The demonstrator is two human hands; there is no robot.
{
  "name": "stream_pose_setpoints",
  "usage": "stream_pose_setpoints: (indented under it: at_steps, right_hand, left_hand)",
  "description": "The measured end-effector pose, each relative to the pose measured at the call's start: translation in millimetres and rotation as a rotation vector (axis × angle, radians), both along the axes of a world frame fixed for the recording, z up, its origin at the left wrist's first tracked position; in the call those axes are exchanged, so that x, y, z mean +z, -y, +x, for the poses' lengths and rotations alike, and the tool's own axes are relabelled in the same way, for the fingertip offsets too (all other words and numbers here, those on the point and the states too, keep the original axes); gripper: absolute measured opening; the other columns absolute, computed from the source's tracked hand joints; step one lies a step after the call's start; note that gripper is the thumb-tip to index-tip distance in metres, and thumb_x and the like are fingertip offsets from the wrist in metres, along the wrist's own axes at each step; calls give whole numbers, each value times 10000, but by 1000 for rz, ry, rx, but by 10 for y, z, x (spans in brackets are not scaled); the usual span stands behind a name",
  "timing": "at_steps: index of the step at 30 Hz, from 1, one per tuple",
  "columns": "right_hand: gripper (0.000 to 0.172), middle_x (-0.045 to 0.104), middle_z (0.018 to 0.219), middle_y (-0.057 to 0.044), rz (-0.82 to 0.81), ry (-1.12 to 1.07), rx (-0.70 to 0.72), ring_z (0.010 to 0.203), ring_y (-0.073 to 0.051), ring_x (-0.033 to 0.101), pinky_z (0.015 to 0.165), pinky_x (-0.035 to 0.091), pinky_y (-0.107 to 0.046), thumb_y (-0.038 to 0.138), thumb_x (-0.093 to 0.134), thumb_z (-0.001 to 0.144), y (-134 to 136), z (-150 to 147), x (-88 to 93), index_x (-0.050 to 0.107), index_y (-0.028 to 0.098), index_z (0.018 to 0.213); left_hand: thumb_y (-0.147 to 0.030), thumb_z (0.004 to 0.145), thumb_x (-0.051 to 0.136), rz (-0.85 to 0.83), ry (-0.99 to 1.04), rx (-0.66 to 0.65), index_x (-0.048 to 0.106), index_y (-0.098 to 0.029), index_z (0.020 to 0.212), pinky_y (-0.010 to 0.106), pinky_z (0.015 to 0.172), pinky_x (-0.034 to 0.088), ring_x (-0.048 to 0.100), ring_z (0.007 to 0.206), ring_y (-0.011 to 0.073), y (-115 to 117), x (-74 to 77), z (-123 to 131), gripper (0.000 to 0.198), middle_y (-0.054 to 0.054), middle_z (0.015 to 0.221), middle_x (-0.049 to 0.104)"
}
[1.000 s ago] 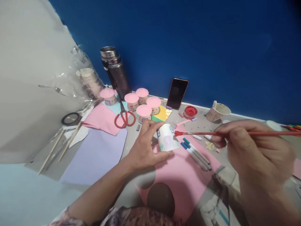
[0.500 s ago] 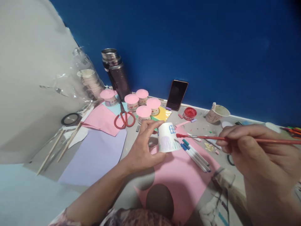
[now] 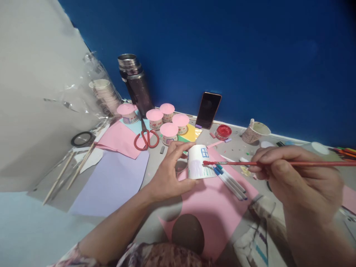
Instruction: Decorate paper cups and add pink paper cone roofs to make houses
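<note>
My left hand point(image 3: 168, 174) is closed around an upside-down white paper cup point(image 3: 198, 163) with a blue window and green and purple scribbles drawn on it. The cup stands on a pink paper sheet point(image 3: 214, 207). My right hand point(image 3: 297, 178) pinches a thin red paintbrush point(image 3: 278, 163). Its red-loaded tip touches the cup's right side. Several markers point(image 3: 230, 180) lie on the pink sheet just right of the cup.
Behind stand several pink-topped cups point(image 3: 167, 122), red scissors point(image 3: 146, 139), a dark flask point(image 3: 136, 87), a phone point(image 3: 208, 110) leaning on the blue wall, a red paint pot point(image 3: 223, 131) and a patterned cup point(image 3: 254, 132). Lilac paper point(image 3: 111, 181), wooden sticks point(image 3: 66, 174), a tape roll point(image 3: 81, 139) and bagged cups point(image 3: 104, 94) lie left.
The cup has been turned in my left hand, bringing the blue window into view. The brush tip dipped, then came leftward onto the cup's side.
</note>
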State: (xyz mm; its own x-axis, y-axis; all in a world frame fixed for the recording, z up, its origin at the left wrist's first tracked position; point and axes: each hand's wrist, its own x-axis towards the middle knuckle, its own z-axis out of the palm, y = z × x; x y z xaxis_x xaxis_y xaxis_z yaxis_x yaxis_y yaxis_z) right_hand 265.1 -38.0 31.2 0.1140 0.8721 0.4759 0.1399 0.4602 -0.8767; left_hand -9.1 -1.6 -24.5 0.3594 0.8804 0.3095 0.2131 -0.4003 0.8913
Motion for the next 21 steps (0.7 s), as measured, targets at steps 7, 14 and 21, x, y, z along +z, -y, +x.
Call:
stream_pose_setpoints:
  at_steps: [7, 14, 21]
  right_hand:
    - [106, 740, 845, -70, 13, 34, 7, 699, -196, 673, 512, 545, -309, 199, 727, 945, 7, -14, 4, 830, 224, 953]
    - [88, 754, 840, -79, 19, 18, -16, 693, -213, 677, 496, 544, -319, 211, 746, 932, -1, 5, 4, 832, 219, 946]
    - [116, 738, 862, -54, 41, 49, 3, 745, -190, 686, 526, 548, -293, 171, 712, 962, 8, 14, 21, 816, 221, 956]
  left_hand:
    - [-173, 706, 782, 2, -4, -9, 539, -294, 1473, 464, 1081, 527, 546, 1305, 308, 12, 27, 17, 813, 93, 1358, 509]
    - [-181, 706, 792, -9, 4, -15, 536, -294, 1476, 453, 1067, 540, 539, 1309, 310, 10, 15, 9, 819, 99, 1367, 506]
    - [-167, 701, 797, 4, 30, -20, 543, -318, 1479, 442, 1083, 524, 524, 1329, 312, 3, 4, -5, 832, 86, 1364, 507]
